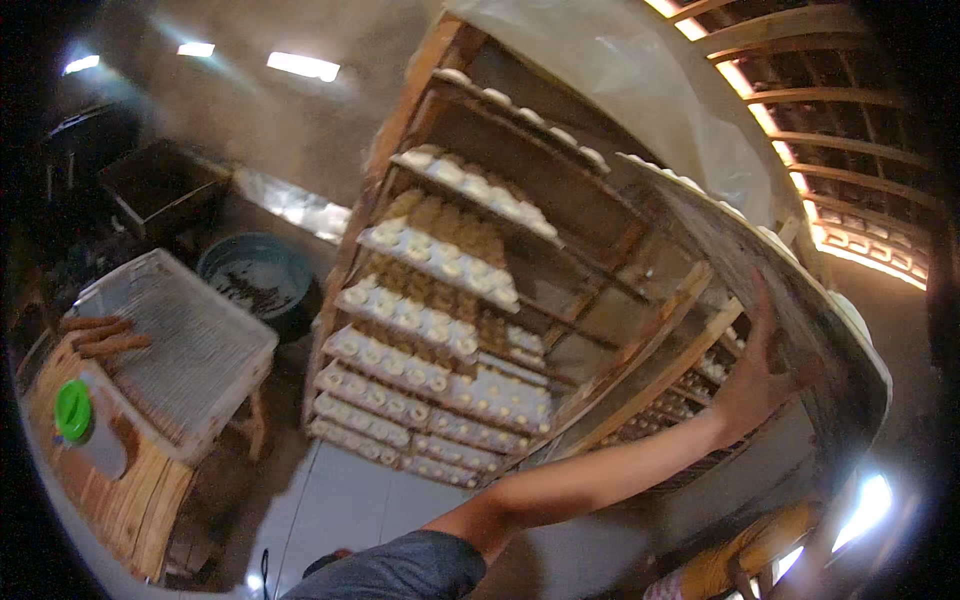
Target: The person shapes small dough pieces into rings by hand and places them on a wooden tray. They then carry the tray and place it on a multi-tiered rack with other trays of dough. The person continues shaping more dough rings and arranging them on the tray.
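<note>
Head view: left hand (pixel 750 388) spread against dark tray (pixel 843 390), loaded wooden rack (pixel 396 130) beyond, pale tiled floor (pixel 335 505) below.

Bakery-like workshop: wooden rack (pixel 385 150), trays (pixel 440 279) of pale rounds (pixel 448 265).

The room is dim and brownish. Daylight glares through slits (pixel 303 67) at upper left, trailing bluish flare, and through gaps in the roof (pixel 830 98) at upper right; a white patch burns out at lower right. Grainy shadow fills the left edge. The hand (pixel 748 392) and rack (pixel 340 300) look soft. Lines bow toward black corners.
</note>
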Demonstrator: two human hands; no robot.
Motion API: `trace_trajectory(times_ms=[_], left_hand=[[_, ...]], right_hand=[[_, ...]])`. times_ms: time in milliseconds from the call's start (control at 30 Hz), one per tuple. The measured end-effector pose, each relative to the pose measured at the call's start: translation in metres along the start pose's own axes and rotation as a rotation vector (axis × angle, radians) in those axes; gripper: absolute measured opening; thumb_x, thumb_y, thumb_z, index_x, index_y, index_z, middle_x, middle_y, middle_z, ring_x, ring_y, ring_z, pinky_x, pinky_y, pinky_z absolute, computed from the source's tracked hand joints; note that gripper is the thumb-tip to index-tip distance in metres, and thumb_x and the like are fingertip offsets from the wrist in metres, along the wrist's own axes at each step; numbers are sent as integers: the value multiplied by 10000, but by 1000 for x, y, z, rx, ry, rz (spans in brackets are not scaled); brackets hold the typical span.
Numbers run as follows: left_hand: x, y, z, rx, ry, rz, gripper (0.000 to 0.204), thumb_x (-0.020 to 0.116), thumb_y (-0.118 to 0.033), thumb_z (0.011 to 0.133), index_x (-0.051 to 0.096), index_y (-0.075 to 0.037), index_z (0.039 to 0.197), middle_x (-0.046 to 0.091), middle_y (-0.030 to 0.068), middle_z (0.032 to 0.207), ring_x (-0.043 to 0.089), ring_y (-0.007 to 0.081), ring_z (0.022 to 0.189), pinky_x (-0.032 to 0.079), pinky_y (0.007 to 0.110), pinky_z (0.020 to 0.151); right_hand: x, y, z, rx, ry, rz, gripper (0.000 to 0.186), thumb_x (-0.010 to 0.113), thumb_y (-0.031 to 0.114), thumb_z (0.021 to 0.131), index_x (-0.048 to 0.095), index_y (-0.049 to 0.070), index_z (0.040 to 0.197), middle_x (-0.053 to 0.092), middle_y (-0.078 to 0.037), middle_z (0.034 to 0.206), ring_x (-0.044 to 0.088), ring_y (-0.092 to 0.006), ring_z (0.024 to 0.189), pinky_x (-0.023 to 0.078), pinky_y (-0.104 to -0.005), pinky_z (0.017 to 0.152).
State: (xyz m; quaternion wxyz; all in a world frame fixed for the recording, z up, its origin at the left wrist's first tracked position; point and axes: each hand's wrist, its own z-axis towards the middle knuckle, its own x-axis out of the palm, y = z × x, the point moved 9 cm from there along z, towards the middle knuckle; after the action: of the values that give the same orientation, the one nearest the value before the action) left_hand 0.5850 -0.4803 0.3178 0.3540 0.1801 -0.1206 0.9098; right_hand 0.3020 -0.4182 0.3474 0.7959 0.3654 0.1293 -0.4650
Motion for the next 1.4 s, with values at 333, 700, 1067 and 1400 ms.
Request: trace_trajectory(times_ms=[333,700,1067,1400], left_hand=[[-66,68,90,-181,117,-526,1039,617,-208,989,-260,-411,1507,249,145,1558,398,267,1345,463,456,1046],[-170,181,113,-437,37,-689,818,373,-781,891,-50,-510,1537,59,12,1661,210,374,1477,265,707,1089],[-239,213,120,-715,91,-137,1153,213,-956,736,-27,-225,1595,-3,137,1658,330,473,1405,331,743,1014],[-217,123,120,-495,-195,213,586,505,-511,957,593,17,1195,673,151,1092,644,319,1090,518,584,944]], right_hand=[[57,53,66,20,-222,-174,272,507,253,924,685,52,969,628,-54,859,545,-172,789,425,-331,734],[128,-6,156,-206,-169,22,220,536,242,909,683,82,884,621,-26,827,541,-157,749,420,-326,697],[215,-227,408,125,343,65,246,646,256,877,752,36,846,686,-60,694,627,-157,563,487,-347,513],[272,-222,398,243,559,833,238,567,248,923,691,60,999,678,-35,841,667,-183,748,575,-358,723]])
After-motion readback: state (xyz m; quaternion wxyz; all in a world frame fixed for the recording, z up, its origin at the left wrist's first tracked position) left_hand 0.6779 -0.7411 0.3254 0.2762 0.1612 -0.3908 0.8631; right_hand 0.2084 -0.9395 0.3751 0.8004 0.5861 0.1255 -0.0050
